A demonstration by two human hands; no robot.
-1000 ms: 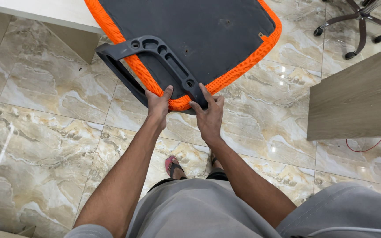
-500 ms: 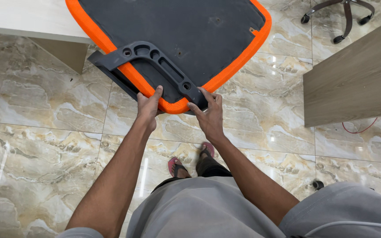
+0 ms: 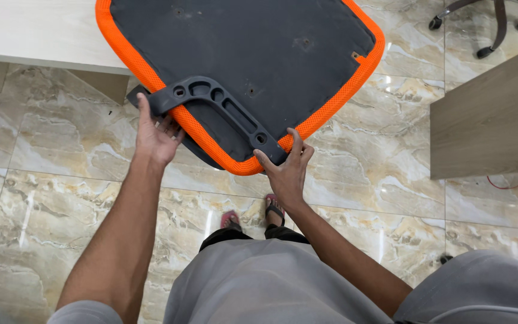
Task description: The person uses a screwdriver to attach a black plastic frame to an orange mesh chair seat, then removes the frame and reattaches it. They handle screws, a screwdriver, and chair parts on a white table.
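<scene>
While the upturned chair seat (image 3: 241,54) overhangs the pale desk (image 3: 37,30) at upper left, it could tip onto the marble floor (image 3: 61,180). Left hand (image 3: 154,135) grips the grey plastic armrest (image 3: 223,111)'s end; right hand (image 3: 289,165) pinches its lower end against the orange mesh rim (image 3: 337,99).

A pale wooden table (image 3: 37,33) at the upper left carries the upturned chair seat (image 3: 241,48), dark underneath with an orange mesh rim, which overhangs the table's edge. Below lies a glossy marble-patterned floor (image 3: 61,198); on it stand a wheeled chair base (image 3: 490,24) at the upper right and the person's sandalled feet (image 3: 253,215).
</scene>
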